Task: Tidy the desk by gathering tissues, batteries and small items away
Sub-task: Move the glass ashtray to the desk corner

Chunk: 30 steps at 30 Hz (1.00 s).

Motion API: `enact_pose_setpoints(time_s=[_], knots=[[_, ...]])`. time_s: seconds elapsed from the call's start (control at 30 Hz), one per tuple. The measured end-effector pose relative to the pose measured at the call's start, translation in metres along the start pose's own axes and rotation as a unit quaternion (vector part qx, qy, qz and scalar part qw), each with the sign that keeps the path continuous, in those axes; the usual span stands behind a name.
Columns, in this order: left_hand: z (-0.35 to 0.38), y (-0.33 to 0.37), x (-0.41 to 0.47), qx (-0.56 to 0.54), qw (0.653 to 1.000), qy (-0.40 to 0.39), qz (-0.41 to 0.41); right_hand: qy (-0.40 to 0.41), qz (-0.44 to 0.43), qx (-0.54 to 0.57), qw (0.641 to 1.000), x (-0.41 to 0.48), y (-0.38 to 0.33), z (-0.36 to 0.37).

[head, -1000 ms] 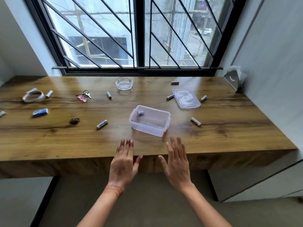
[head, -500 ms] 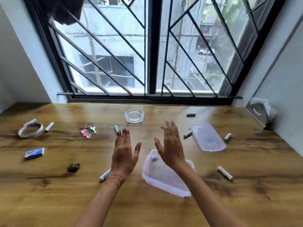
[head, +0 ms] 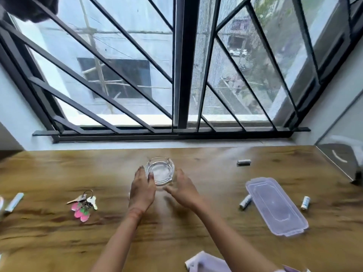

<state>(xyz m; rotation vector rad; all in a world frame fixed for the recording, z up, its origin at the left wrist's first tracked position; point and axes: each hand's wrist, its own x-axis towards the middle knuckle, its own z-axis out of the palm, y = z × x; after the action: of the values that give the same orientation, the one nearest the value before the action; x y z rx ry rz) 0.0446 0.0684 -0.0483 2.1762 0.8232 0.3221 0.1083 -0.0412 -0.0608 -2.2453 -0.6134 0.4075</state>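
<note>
Most of plastic box (head: 206, 263) cut off at bottom edge; right hand (head: 183, 192) blurred, grip unclear. Left hand (head: 142, 191) straight-fingered against glass ashtray (head: 160, 170). Lid (head: 275, 205), batteries (head: 245, 202) right; keys (head: 83, 203) left.

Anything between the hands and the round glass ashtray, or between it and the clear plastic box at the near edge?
Nothing visible. The left hand is at the left rim of the round glass ashtray, the right hand close by its right side. Only bare wooden desk lies between it and the clear plastic box.
</note>
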Motion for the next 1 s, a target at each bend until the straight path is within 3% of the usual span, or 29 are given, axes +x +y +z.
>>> enact_pose_setpoints(time_s=[0.2,0.43,0.67,1.0], knots=[[0.012,0.005,0.017,-0.057,0.996,0.031,-0.06,0.061,-0.009,0.059,0.996,0.02,0.005,0.013],[0.018,0.028,0.001,-0.111,0.992,0.052,-0.021,0.118,-0.032,0.11,0.986,0.014,0.009,-0.016],[0.047,0.105,-0.03,-0.172,0.983,0.042,0.044,0.166,-0.055,0.13,0.976,-0.012,0.042,-0.099],[0.184,0.228,-0.088,-0.175,0.977,-0.045,0.11,0.219,0.003,0.123,0.968,-0.065,0.174,-0.258]])
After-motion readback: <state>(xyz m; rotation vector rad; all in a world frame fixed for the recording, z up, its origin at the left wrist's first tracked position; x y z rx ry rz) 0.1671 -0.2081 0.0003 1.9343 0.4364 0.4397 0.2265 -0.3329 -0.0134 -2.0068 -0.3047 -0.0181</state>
